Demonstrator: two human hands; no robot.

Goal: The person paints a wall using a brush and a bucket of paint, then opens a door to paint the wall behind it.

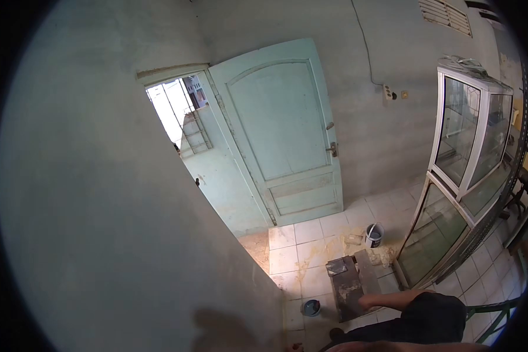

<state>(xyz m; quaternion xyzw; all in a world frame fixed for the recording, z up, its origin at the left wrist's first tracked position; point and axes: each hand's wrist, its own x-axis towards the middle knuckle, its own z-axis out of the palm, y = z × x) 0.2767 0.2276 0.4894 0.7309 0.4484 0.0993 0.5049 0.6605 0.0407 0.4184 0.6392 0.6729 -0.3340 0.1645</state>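
At the bottom edge, close to the grey wall (129, 193), a small part of a hand shows, seemingly my left hand (296, 347). Most of it is cut off by the frame, so its grip and anything in it are hidden. A strip of bare skin runs along the bottom edge to its right. My right hand is not visible. Dark clothing (434, 314) fills the lower right, and a bare limb, apparently a leg (393, 300), reaches from it to a dark, stained board (347, 287). A small bucket (311, 307) stands left of that board.
A pale green door (281, 117) hangs open beside a bright doorway. Further back, a paint pail (374, 235) stands on white tiles (308, 232) marked with yellowish smears. On the right is a glass display cabinet (460, 129), with a green metal frame (493, 317) below it.
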